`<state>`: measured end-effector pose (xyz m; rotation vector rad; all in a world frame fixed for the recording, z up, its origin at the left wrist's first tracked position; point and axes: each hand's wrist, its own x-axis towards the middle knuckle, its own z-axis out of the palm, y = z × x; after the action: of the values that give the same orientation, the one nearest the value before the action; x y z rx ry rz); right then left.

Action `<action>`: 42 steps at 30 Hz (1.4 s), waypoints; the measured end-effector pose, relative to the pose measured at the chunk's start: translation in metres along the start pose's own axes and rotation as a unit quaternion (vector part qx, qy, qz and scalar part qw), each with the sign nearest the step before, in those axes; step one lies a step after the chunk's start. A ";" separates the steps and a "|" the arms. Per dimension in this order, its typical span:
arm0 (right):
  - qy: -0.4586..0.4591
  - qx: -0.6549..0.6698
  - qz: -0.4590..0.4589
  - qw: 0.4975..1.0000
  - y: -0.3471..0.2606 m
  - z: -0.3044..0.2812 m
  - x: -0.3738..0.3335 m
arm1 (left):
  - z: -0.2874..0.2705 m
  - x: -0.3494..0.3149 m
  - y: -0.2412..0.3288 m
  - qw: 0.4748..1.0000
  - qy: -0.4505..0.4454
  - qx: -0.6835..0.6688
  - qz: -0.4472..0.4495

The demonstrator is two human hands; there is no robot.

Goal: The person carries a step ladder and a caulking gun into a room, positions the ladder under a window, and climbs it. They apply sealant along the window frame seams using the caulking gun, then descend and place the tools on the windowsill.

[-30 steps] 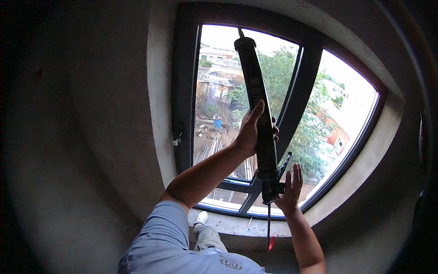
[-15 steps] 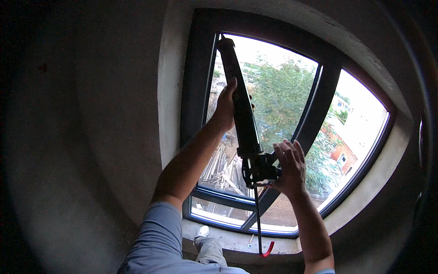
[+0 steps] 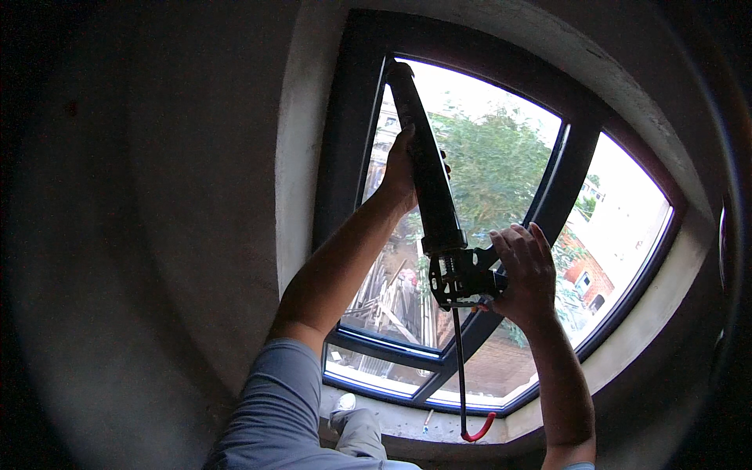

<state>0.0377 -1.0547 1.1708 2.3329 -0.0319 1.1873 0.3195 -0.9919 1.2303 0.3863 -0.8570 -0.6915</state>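
Note:
A black caulking gun (image 3: 435, 184) is raised before the window, its front end up against the top left corner of the dark frame. My left hand (image 3: 401, 168) is wrapped round the barrel from the left, with fingertips showing on its far side. At the lower end, my right hand (image 3: 526, 274) is on the handle and trigger part; the palm hides much of the grip. The gun's rod (image 3: 460, 368) points down and ends in a red hook (image 3: 482, 428). Whether anything comes out of the tip is too dark to tell.
A dark window frame (image 3: 576, 172) with several panes surrounds the glass; trees and a brick building are outside. Below runs a pale sill (image 3: 392, 421), with a small thin item (image 3: 428, 421) and my shoe (image 3: 343, 403) on it. A grey wall (image 3: 196, 196) stands at left.
The caulking gun and both hands have shifted slightly to the right in the picture. The window has also shifted a little right. Both hands keep their hold.

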 end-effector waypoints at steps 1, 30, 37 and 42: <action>0.001 -0.005 -0.003 1.000 0.002 0.000 0.001 | 0.000 0.002 -0.001 1.000 -0.007 -0.007 0.003; 0.032 -0.015 -0.008 0.999 -0.037 0.039 0.014 | -0.057 0.024 0.003 0.990 -0.135 -0.023 0.044; 0.070 -0.013 0.019 0.997 -0.049 0.049 0.005 | -0.056 0.016 0.005 0.988 -0.147 -0.024 0.025; 0.097 -0.029 0.041 0.994 -0.050 0.050 -0.009 | -0.042 0.013 -0.003 0.989 -0.148 0.024 0.018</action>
<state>0.0820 -1.0359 1.1185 2.1755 -0.0942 1.4286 0.3578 -1.0020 1.2104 0.3145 -1.1606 -0.7059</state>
